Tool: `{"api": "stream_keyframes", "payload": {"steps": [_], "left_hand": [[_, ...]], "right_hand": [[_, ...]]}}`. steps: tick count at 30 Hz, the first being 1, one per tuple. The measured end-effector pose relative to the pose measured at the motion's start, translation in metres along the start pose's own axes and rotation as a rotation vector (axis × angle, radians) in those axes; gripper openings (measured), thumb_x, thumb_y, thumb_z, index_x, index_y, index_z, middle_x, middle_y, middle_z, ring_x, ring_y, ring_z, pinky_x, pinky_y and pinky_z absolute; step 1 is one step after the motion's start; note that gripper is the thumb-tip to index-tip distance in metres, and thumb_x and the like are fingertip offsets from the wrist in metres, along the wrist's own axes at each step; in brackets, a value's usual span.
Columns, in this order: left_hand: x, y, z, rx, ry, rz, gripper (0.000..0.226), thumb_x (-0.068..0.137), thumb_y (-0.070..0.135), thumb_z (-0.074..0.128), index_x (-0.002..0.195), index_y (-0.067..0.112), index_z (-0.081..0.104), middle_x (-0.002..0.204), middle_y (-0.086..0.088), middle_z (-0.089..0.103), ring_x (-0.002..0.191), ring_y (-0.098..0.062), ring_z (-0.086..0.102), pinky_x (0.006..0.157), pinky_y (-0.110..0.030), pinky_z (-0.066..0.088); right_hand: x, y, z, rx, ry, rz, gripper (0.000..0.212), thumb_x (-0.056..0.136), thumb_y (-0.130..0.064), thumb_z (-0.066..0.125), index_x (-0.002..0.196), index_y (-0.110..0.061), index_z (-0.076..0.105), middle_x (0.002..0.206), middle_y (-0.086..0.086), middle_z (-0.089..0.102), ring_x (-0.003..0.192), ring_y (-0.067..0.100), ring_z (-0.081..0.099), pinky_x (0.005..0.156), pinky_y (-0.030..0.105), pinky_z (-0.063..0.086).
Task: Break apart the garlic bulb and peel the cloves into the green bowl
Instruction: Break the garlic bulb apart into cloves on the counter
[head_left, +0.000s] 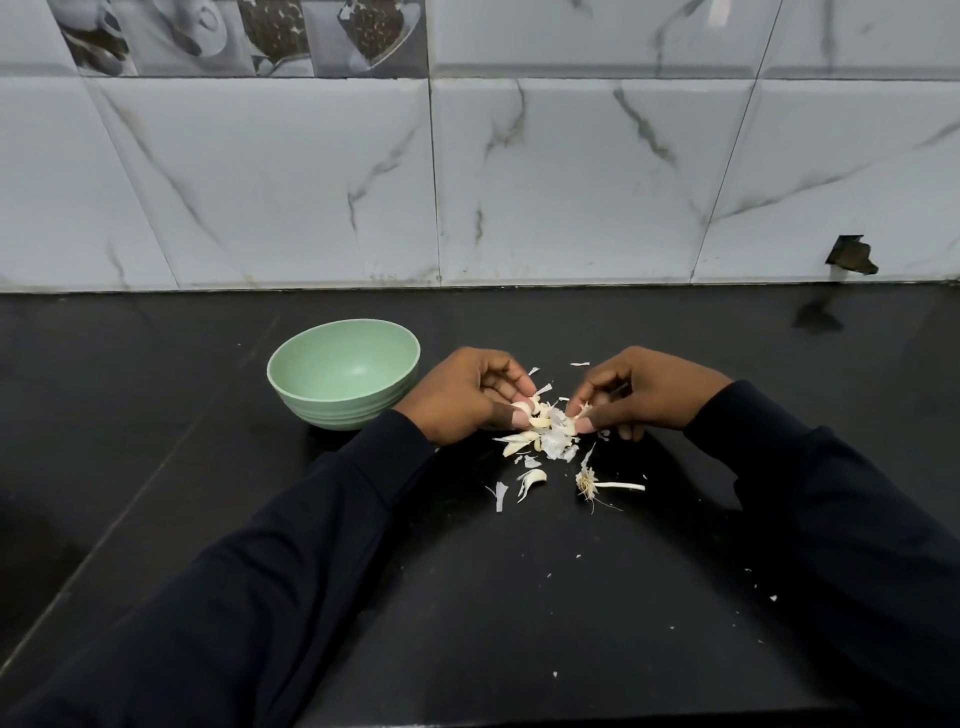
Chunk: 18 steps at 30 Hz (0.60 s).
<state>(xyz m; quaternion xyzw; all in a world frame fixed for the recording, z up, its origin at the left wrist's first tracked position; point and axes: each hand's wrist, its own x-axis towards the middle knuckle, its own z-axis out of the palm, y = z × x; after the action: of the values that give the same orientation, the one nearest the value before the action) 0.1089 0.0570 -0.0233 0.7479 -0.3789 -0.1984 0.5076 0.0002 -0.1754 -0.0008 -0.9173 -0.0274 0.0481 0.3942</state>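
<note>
Two hands work just right of the green bowl (337, 410). The left hand (467, 400) pinches a garlic clove (519, 408), and the right hand (641, 395) pinches a papery bit (575, 422) (clove or skin, can't tell). The bowl looks empty. Risk: the pile of cloves and skins (540, 439) right of the bowl is mixed, so skin may ride in with a clove, or a slick clove may slip from the pinch and miss the bowl.

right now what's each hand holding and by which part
Left hand pinches a garlic clove, right hand a second clove, each between thumb and fingertips; which end is unclear.
</note>
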Motion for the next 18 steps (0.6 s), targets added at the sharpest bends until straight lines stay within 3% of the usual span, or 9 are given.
{"api": "stream_keyframes", "payload": {"steps": [2, 5, 10, 13, 16, 18], "left_hand": [[-0.001, -0.001, 0.001, -0.046, 0.014, -0.003, 0.024, 0.078, -0.01, 0.08, 0.099, -0.004, 0.07, 0.093, -0.02, 0.074, 0.08, -0.023, 0.07, 0.074, -0.031, 0.062], [0.0, 0.0, 0.001, -0.082, 0.046, 0.024, 0.021, 0.075, -0.006, 0.083, 0.09, 0.003, 0.071, 0.093, -0.025, 0.072, 0.087, -0.034, 0.07, 0.089, -0.051, 0.06], [-0.001, 0.005, 0.003, -0.127, 0.098, 0.094, 0.035, 0.07, -0.011, 0.085, 0.091, 0.008, 0.064, 0.081, -0.009, 0.068, 0.072, -0.017, 0.068, 0.075, -0.026, 0.058], [-0.002, 0.004, 0.003, -0.222, 0.168, 0.077, 0.046, 0.069, -0.01, 0.086, 0.1, 0.011, 0.059, 0.083, -0.009, 0.072, 0.072, -0.018, 0.071, 0.074, -0.032, 0.06], [-0.002, 0.005, 0.005, -0.312, 0.236, 0.073, 0.05, 0.068, -0.004, 0.089, 0.101, 0.014, 0.056, 0.084, -0.01, 0.073, 0.076, -0.022, 0.07, 0.076, -0.041, 0.058], [-0.002, 0.007, 0.009, -0.378, 0.26, 0.076, 0.048, 0.069, -0.008, 0.086, 0.1, 0.013, 0.055, 0.085, -0.012, 0.074, 0.076, -0.025, 0.07, 0.074, -0.04, 0.058]], "right_hand": [[-0.002, -0.003, 0.001, 0.022, 0.029, -0.035, 0.012, 0.086, -0.026, 0.083, 0.096, -0.02, 0.081, 0.066, 0.006, 0.066, 0.053, 0.015, 0.056, 0.053, 0.022, 0.047], [0.001, -0.009, 0.008, 0.074, 0.2, -0.169, 0.014, 0.087, -0.026, 0.082, 0.098, -0.018, 0.081, 0.078, 0.004, 0.074, 0.062, 0.014, 0.063, 0.059, 0.017, 0.048], [0.014, -0.014, 0.031, 0.09, 0.276, -0.287, 0.017, 0.087, -0.02, 0.081, 0.103, -0.013, 0.079, 0.091, 0.003, 0.076, 0.081, 0.031, 0.071, 0.074, 0.042, 0.059], [0.016, -0.015, 0.032, 0.232, 0.271, -0.28, 0.015, 0.087, -0.011, 0.08, 0.098, -0.002, 0.076, 0.084, 0.011, 0.076, 0.073, 0.027, 0.072, 0.071, 0.037, 0.062], [0.014, -0.018, 0.032, 0.37, 0.255, -0.249, 0.025, 0.079, -0.015, 0.082, 0.094, 0.003, 0.071, 0.079, 0.018, 0.073, 0.07, 0.022, 0.07, 0.066, 0.028, 0.06], [0.013, -0.019, 0.033, 0.421, 0.264, -0.216, 0.03, 0.077, -0.015, 0.083, 0.097, 0.003, 0.07, 0.082, 0.021, 0.072, 0.071, 0.024, 0.071, 0.065, 0.027, 0.06]]}}
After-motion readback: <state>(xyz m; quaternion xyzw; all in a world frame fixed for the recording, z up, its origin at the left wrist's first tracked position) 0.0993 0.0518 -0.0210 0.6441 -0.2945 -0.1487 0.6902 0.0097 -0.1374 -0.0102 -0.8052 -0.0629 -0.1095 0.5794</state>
